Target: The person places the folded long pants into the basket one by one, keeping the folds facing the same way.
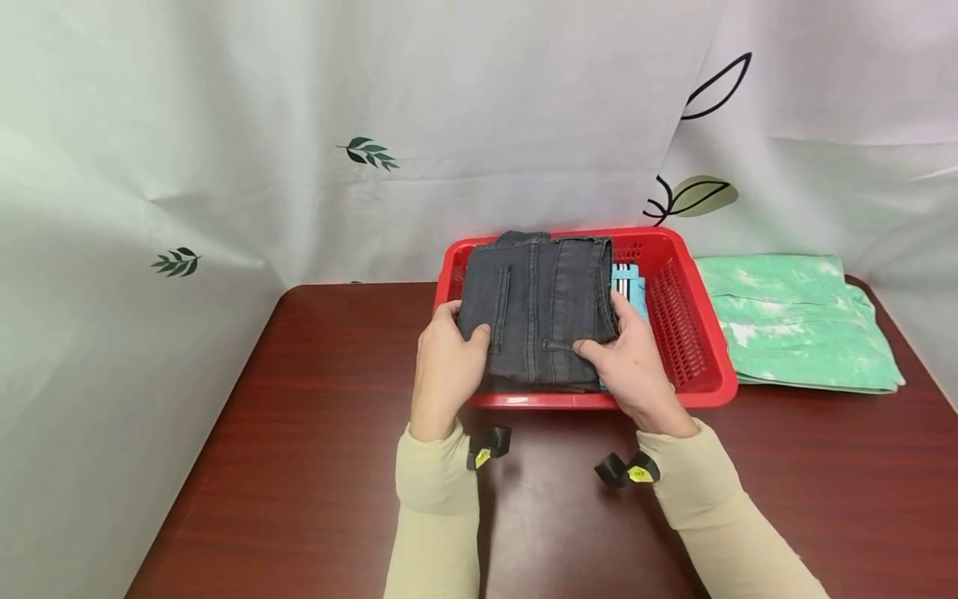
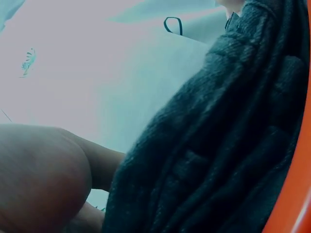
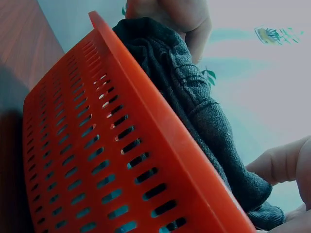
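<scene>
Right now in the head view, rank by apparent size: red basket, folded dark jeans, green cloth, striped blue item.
1. red basket
2. green cloth, close to the basket
3. folded dark jeans
4. striped blue item, mostly hidden

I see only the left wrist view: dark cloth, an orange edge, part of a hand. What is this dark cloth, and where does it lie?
Observer: It is folded dark jeans, lying in a red basket on the table.
Operator: Does the other hand also hold them?
Observer: Yes. The left hand grips the left edge, and the right hand grips the right edge.
Operator: Is something else in the basket?
Observer: A light blue striped item shows beside the jeans.
Operator: And outside it?
Observer: A folded green cloth lies on the table, right of the basket.
</scene>
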The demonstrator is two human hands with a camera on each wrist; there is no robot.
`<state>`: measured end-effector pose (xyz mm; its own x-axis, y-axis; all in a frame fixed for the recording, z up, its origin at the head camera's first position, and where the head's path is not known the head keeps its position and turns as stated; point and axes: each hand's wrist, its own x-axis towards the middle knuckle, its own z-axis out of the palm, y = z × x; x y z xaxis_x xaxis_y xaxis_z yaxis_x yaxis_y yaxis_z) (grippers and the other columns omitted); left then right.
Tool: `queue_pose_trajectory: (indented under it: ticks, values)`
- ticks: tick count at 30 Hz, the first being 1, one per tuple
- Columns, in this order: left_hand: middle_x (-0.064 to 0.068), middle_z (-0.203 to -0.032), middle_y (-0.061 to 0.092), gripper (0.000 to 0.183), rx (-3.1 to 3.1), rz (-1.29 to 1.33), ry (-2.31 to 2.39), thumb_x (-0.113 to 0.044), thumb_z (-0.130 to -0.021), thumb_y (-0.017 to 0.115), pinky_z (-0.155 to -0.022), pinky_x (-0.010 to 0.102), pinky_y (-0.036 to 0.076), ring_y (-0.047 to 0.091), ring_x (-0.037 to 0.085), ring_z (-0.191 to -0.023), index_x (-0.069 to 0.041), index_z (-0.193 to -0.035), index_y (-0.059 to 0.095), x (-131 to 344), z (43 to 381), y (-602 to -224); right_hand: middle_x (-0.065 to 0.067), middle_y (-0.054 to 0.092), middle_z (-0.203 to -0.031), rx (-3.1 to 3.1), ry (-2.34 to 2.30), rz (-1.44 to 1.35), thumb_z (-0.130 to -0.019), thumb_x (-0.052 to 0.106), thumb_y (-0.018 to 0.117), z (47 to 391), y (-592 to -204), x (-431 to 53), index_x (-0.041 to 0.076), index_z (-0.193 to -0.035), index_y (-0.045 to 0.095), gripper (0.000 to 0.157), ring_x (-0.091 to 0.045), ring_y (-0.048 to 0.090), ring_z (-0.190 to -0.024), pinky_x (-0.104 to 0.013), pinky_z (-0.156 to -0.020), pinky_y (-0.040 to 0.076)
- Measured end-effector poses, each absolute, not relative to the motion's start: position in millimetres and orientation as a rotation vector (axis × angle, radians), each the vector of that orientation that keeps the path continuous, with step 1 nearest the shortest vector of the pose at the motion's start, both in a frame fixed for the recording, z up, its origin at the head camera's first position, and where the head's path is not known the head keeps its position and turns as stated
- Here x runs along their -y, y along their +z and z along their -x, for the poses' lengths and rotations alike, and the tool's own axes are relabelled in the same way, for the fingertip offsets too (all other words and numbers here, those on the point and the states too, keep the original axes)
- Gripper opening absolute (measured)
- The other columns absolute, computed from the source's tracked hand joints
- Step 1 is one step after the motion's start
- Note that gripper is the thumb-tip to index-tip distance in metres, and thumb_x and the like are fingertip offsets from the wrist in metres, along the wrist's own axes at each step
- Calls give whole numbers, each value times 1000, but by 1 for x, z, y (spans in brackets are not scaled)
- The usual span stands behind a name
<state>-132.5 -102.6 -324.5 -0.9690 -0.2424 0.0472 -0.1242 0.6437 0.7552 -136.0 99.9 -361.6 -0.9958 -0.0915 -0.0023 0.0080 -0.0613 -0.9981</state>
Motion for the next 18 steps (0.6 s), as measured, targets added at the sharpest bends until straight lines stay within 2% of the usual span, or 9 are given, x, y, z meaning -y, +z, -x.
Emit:
queue_pose_trajectory:
  ticks: [10, 14, 18]
  values:
    - [10, -117, 57, 51, 2792, -358, -1210, -25, -86, 60, -87, 42, 46, 55, 25, -99, -5, -131, 46, 103, 135, -328, -12, 46, -131, -2192, -2150, 122, -83, -8, 53, 139, -366, -97, 14, -146, 21, 74, -23, 61, -99, -34, -72, 54]
    - [12, -119, 56, 53, 2823, -357, -1168, -25, -86, 61, -88, 43, 46, 55, 27, -101, -4, -133, 44, 105, 136, -332, -12, 48, -128, -2278, -2048, 119, -84, -5, 54, 140, -366, -96, 14, -146, 22, 73, -24, 62, -98, -34, -71, 54]
    - [13, -120, 56, 56, 2856, -349, -1136, -24, -86, 62, -87, 45, 47, 56, 29, -100, -2, -134, 42, 105, 136, -336, -10, 50, -125, -2368, -1930, 109, -84, -2, 56, 140, -367, -97, 14, -146, 21, 73, -22, 61, -98, -35, -76, 53]
